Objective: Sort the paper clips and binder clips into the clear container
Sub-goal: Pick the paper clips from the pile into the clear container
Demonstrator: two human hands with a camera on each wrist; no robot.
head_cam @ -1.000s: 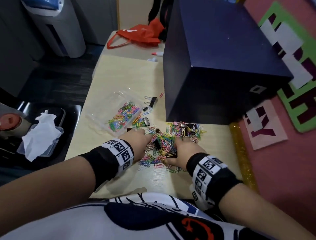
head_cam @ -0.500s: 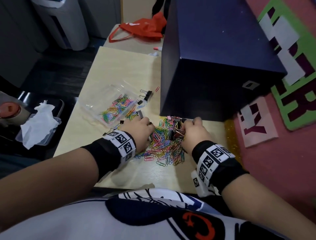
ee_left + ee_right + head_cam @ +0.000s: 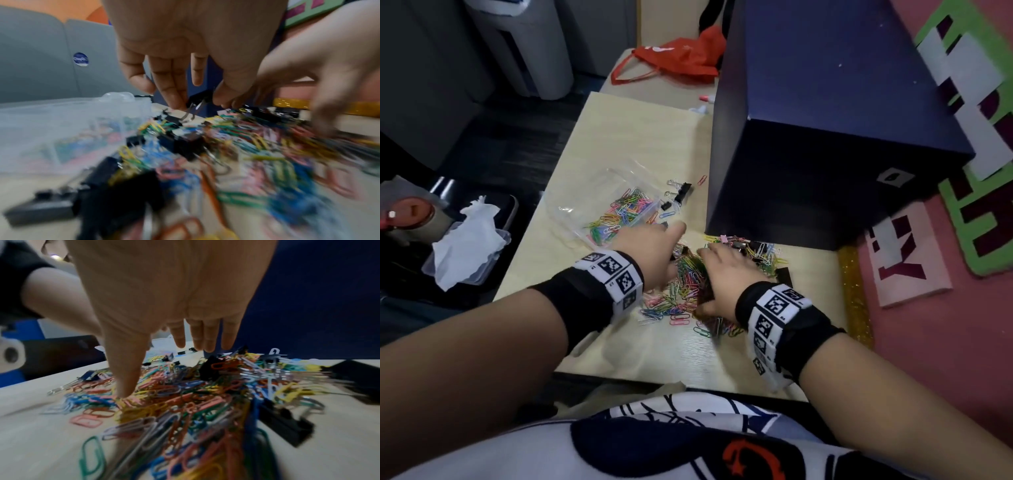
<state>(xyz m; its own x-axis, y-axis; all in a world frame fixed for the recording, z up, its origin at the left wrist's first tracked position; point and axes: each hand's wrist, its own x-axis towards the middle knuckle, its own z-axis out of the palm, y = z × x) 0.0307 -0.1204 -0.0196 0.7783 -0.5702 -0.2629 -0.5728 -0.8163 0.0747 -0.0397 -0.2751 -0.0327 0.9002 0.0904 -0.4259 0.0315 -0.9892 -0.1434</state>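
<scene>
Hands since half a second ago — left hand [image 3: 185,48] has shifted toward the container [image 3: 599,202], fingers [image 3: 172,91] pinching a binder clip [image 3: 198,100]; right hand [image 3: 164,296] lies spread, holding nothing, over the clips [image 3: 185,395] on the desk [image 3: 640,137].

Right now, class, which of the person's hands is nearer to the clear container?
Left. The left hand sits at the clear container's near edge; the right hand lies farther right, on the clip pile.

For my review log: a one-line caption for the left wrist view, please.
Left hand pinches a small black metal binder clip above a blurred heap of coloured paper clips, beside the clear plastic container.
</scene>
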